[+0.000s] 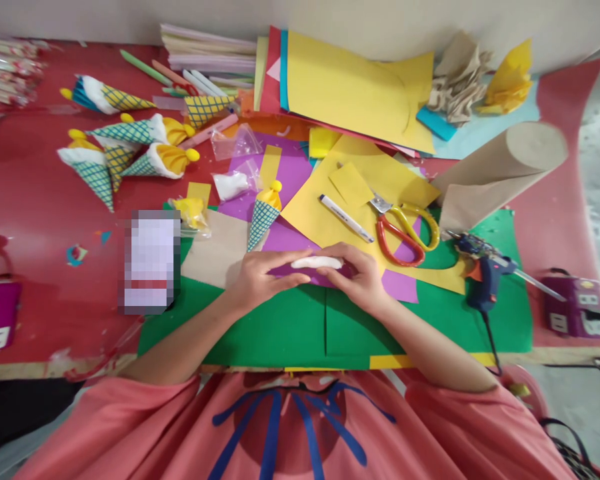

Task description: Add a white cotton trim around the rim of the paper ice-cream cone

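A short white roll of soft, clay-like material is held over the purple sheet in front of me. My right hand pinches it between fingers and thumb at its right part. Around its left end, my left hand has fingers and thumb apart; the fingertips lie along the upper edge, and whether they touch cannot be made out. Just beyond the hands lies a small paper cone with a green-blue grid pattern, yellow gathered top and yellow ball. A capped white marker rests on yellow sheets to the right.
Red-and-yellow-handled scissors and a blue glue gun lie to the right, near a brown paper roll. Finished-looking cones cluster at the left, above a blurred phone-like object. A bag of white material lies beyond.
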`<state>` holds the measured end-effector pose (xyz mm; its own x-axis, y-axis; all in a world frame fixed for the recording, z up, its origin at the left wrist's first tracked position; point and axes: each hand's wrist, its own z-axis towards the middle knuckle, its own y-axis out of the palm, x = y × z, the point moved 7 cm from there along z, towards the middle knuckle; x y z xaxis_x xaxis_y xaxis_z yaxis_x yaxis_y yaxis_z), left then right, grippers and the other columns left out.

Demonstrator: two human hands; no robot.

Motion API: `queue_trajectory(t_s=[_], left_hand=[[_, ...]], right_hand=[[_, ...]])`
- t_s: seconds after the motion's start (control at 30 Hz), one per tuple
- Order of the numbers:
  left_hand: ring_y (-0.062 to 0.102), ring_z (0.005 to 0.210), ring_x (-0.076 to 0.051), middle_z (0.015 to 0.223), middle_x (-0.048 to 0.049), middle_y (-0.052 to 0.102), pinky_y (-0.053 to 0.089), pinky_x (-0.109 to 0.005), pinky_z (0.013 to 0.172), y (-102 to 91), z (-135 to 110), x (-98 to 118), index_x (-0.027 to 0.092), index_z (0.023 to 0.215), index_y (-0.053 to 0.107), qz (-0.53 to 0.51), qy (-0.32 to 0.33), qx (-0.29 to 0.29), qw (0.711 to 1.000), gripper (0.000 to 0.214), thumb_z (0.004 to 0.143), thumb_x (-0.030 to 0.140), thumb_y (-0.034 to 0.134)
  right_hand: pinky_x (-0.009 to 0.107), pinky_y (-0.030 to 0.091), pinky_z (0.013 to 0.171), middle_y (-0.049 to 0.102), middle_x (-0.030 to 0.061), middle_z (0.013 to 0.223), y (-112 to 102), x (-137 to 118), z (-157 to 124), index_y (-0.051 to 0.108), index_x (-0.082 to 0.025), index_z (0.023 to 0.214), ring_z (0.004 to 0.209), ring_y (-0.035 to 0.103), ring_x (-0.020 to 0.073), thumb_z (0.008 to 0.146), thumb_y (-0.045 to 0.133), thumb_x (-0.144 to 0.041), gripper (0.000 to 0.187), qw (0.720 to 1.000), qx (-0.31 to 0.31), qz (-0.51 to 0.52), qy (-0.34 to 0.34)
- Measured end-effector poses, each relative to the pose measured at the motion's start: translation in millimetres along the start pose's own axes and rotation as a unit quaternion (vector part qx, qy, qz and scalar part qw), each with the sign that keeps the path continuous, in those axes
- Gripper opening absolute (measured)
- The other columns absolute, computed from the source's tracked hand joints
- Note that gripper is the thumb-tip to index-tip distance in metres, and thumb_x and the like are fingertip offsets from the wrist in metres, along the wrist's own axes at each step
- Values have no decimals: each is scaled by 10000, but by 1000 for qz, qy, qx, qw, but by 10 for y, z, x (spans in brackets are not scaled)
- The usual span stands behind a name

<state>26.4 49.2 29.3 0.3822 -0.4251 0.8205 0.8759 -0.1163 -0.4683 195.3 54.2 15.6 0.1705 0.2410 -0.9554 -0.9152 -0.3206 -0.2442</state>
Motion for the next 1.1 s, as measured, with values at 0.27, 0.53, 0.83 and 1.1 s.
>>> queue_trajectory(t_s=[0.27, 0.53, 0.83, 1.1], left_hand=[[771, 758, -127, 1006, -19, 796, 598, -171, 745, 4, -36, 63, 252, 1166, 738, 64, 95, 14, 993, 306, 864, 297, 724], [768, 706, -131, 886, -7, 804, 597, -171, 689, 4, -5, 94, 229, 972, 787, 65, 76, 24, 995, 191, 902, 362, 670], [773, 815, -153, 1071, -38, 788, 595, -204, 774, 16, -23, 52, 259, 1325, 641, 47, 77, -23, 996, 499, 841, 320, 747], [774, 783, -137, 964, -10, 805, 595, -174, 758, 7, -21, 22, 248, 1072, 768, 32, 48, 17, 998, 220, 855, 251, 731]], right_hand=[[298, 545, 730, 752, 69, 889, -13, -3, 6, 704, -197, 949, 795, 701, 179, 926, 650, -389, 201, 1000, 3, 3, 9], [320, 569, 836, 745, 90, 1048, 52, -39, 4, 650, -209, 1164, 958, 714, 203, 877, 725, -370, 337, 999, -26, 17, -44], [302, 558, 722, 760, 70, 903, 21, 12, 4, 710, -206, 972, 795, 710, 184, 939, 615, -434, 249, 1000, -11, 0, 25], [348, 587, 838, 753, 83, 1064, 36, 12, -20, 636, -241, 1141, 977, 723, 222, 903, 668, -411, 294, 999, -2, -40, -20]])
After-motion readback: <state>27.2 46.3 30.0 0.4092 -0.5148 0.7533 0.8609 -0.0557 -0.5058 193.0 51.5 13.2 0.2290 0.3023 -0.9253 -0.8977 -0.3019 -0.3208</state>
